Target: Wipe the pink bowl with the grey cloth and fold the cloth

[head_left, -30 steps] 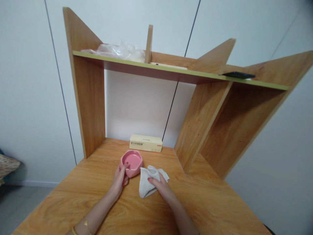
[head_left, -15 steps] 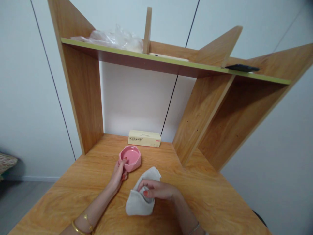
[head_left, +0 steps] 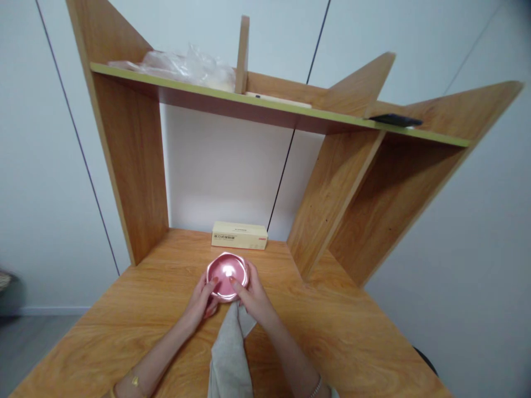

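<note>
A pink ashtray with a many-sided, shiny rim is tilted toward me between my hands. My left hand is closed on its left side, thumb over the inner wall. Gripping the right side is my right hand, its thumb also inside the hollow. A light grey cloth trails down toward me from under the ashtray, its upper end at my right hand. The fingers behind the ashtray are mostly hidden.
A cream-coloured box with printed characters stands at the back of the wooden desk. Overhead, the shelf carries a clear plastic bag and a dark flat object. An upright panel rises at the right.
My right hand has moved up and left from the desk to the ashtray, bringing the cloth along. The ashtray is now tilted toward me, and the cloth hangs lengthwise instead of lying bunched.
</note>
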`<state>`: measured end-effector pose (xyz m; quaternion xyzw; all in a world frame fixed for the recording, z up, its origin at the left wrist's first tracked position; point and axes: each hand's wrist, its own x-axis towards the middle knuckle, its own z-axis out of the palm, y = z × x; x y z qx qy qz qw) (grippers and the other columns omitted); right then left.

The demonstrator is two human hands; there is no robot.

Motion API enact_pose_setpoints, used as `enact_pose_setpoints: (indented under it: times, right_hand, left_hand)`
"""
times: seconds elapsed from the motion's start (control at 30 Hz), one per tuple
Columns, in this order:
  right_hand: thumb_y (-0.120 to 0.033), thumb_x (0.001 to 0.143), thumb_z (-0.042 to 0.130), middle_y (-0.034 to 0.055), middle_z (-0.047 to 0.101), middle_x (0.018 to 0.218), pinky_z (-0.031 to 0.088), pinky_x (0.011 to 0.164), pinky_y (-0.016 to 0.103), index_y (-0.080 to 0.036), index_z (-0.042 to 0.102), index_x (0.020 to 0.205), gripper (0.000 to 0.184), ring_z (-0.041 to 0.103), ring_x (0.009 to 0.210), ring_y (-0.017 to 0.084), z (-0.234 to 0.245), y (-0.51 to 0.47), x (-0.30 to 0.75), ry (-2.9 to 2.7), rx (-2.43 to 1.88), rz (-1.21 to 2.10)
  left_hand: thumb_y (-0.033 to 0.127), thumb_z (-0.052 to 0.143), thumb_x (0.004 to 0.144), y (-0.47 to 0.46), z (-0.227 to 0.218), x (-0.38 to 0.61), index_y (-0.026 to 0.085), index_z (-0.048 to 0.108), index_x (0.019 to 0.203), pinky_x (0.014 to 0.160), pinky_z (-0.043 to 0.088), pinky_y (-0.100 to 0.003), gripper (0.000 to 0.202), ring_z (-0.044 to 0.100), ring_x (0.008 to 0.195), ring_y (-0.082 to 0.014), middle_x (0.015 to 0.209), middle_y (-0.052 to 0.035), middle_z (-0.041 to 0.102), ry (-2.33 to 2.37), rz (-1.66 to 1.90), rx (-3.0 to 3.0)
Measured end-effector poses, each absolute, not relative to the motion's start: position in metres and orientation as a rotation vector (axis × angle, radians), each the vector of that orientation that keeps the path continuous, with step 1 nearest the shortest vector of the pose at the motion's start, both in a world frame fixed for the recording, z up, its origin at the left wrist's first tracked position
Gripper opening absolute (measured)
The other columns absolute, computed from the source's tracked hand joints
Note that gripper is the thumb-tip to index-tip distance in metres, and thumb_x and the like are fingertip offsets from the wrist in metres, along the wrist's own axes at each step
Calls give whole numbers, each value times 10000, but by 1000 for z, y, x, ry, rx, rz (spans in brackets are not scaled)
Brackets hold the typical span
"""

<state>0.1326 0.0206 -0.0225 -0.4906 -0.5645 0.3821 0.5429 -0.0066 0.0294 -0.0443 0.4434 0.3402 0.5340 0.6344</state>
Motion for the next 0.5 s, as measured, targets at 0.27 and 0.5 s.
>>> enact_pose_setpoints:
  times: [0.27,0.5]
  right_hand:
    - [-330,761,370,-90,462,447,247,242,151,-181,457,1087,368,370,252,63,-6,30,162,-1030,-1434,993]
    - [-264,745,362,-91,434,354,299,227,167,-149,382,1123,396,468,254,139,-19,34,225,-942,-1703,921]
  left_hand:
    - [586,454,753,34,-52,-8,176,528,1062,351,324,-183,519,399,344,-52,758,-19,642,830,1193,1326]
    - [395,433,813,26,-42,-14,172,613,787,634,423,-255,288,563,685,-167,734,-34,640,1182,1055,1961]
